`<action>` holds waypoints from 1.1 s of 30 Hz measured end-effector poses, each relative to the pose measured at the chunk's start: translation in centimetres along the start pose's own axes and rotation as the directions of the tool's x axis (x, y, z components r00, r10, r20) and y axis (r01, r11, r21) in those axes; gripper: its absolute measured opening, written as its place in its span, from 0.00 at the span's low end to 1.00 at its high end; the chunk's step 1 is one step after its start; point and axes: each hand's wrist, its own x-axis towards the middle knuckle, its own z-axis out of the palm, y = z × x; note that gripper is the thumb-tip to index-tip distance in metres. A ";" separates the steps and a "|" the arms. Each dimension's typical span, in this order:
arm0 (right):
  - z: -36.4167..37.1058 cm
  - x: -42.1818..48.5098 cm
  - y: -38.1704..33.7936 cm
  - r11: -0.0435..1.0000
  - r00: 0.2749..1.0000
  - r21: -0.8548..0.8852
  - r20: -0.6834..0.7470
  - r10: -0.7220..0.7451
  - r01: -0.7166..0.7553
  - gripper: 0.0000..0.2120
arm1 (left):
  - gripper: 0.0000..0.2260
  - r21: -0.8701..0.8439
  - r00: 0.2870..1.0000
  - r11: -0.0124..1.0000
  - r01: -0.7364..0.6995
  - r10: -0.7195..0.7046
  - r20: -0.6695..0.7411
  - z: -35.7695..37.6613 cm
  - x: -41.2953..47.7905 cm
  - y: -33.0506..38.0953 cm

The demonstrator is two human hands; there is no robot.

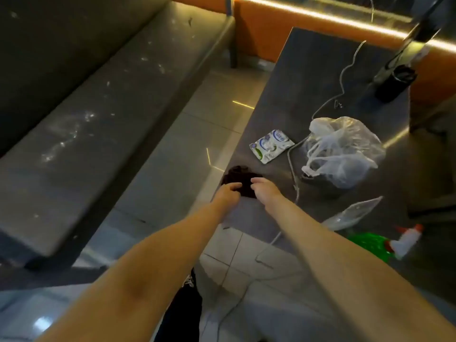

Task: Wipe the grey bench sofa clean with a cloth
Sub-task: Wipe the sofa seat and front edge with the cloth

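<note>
Gripping the dark cloth [240,175] on the tabletop [320,70] with left hand [228,195] and right hand [267,191]; grey bench sofa [98,124], left, shows white smears, wiping not begun.

**Two bags, two hands, one of everything else**

There is one table [308,77]. At its near left edge I count one dark cloth [238,175] and two hands at it, a left hand [228,193] and a right hand [265,190]. Further along the table top are one white packet [271,145], one grey cable [292,166] and, at the far end, one dark cup [394,82]. There are two plastic bags: a crumpled bag [345,149] mid-table and a flat bag [352,213] nearer me. One green spray bottle [385,243] lies at the table's near right. To the table's left is one grey bench [103,124].
</note>
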 end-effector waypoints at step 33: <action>36.5 -8.2 -22.4 0.957 0.886 0.040 0.369 -0.282 0.288 0.13 | 0.24 -0.535 0.877 0.844 -0.038 -0.229 -0.423 -36.4 -5.0 -9.4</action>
